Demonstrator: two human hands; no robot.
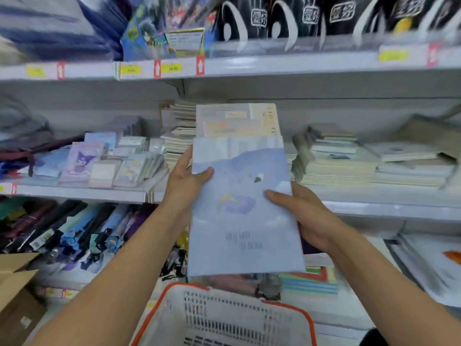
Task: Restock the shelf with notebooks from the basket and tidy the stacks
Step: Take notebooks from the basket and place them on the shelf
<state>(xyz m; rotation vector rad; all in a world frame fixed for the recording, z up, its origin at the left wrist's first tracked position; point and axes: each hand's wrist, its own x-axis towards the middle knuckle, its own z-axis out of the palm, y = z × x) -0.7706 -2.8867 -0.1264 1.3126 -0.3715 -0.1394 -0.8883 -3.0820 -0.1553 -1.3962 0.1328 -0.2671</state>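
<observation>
Left hand (185,179) n right hand (303,216) fingers gripping pale blue notebook (243,211) edges, cover txt blurry, above white basket (224,318) w/ orange rim, yellow price tags (172,68) unreadable

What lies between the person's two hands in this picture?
A pale blue notebook, gripped on its side edges by the left hand and right hand, seen in the head view.

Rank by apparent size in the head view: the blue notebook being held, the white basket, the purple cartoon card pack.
1. blue notebook and basket: alike, and the basket is cropped and nearer, so unranked.
2. purple cartoon card pack: clearly smallest, though farther away.
</observation>
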